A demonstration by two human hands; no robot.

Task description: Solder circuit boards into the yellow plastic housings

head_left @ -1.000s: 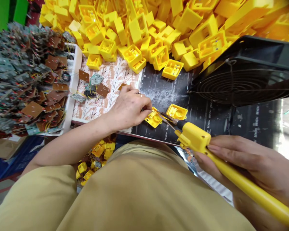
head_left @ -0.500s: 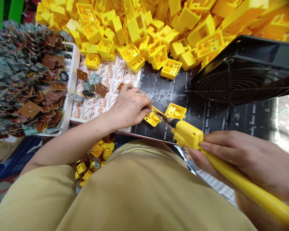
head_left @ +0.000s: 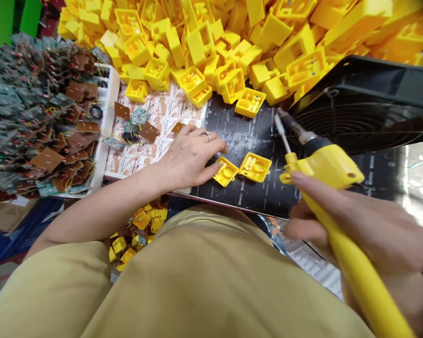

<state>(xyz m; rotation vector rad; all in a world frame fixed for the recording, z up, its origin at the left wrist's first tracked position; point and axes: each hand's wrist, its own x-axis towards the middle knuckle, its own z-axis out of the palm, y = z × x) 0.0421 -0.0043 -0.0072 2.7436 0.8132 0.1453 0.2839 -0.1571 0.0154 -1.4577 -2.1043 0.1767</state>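
Observation:
In my right hand (head_left: 366,220) is a yellow-handled soldering iron (head_left: 333,164), its metal barrel and a thin side tube pointing up and away, in front of the black fan. The fingers wrap round its handle. My left hand (head_left: 193,157), with a ring on one finger, lies low over the bench. Its thumb tip touches or nearly touches the left edge of a small yellow plastic casing half (head_left: 226,172), and the index finger is apart from the thumb. Just right of it lies a second yellow casing half (head_left: 255,167), its hollow side up.
A large heap of yellow casings (head_left: 200,42) fills the back of the bench. A black fan (head_left: 366,103) stands at right. On the left, a white tray (head_left: 107,103) is piled with circuit boards (head_left: 49,117); several loose boards (head_left: 150,132) lie beside it. Yellow parts (head_left: 141,230) sit below the bench edge.
The soldering iron has lifted from the left casing half and swung up and right with my right hand. My left thumb and index finger have spread apart at the casing.

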